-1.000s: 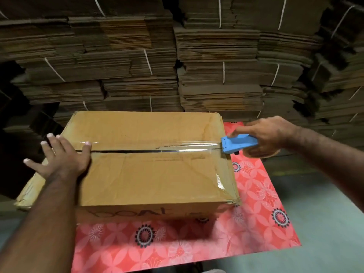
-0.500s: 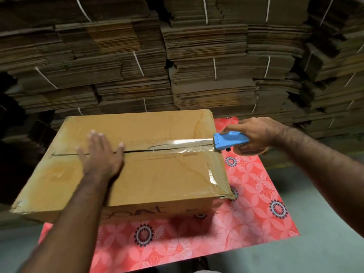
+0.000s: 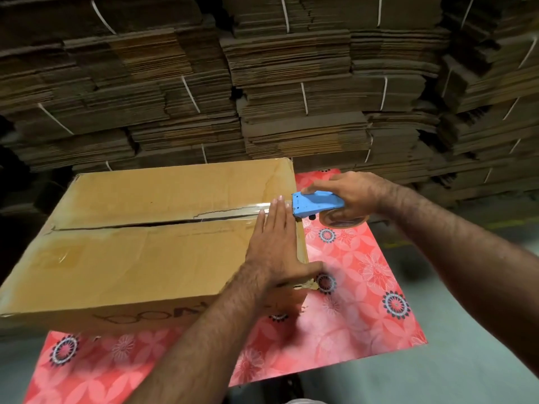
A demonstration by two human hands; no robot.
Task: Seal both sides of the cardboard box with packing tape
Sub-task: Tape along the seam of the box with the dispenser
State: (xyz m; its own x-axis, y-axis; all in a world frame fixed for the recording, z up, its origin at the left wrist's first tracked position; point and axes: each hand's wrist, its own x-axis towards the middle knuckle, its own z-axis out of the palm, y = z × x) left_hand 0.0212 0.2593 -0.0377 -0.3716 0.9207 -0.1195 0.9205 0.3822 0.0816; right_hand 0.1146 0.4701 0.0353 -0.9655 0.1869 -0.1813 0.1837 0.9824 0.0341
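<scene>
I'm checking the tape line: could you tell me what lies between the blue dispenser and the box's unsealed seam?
In the head view, the left hand lies flat on the clear tape between the blue dispenser and the seam.

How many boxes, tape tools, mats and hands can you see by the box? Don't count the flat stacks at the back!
Cardboard box: 1
Blue tape dispenser: 1
Red flowered mat: 1
Hands: 2, the left hand and the right hand
Total: 5

Brown cardboard box point(image 3: 140, 258) on mat, seam part-taped, blue tape dispenser point(image 3: 316, 203) at right edge
</scene>
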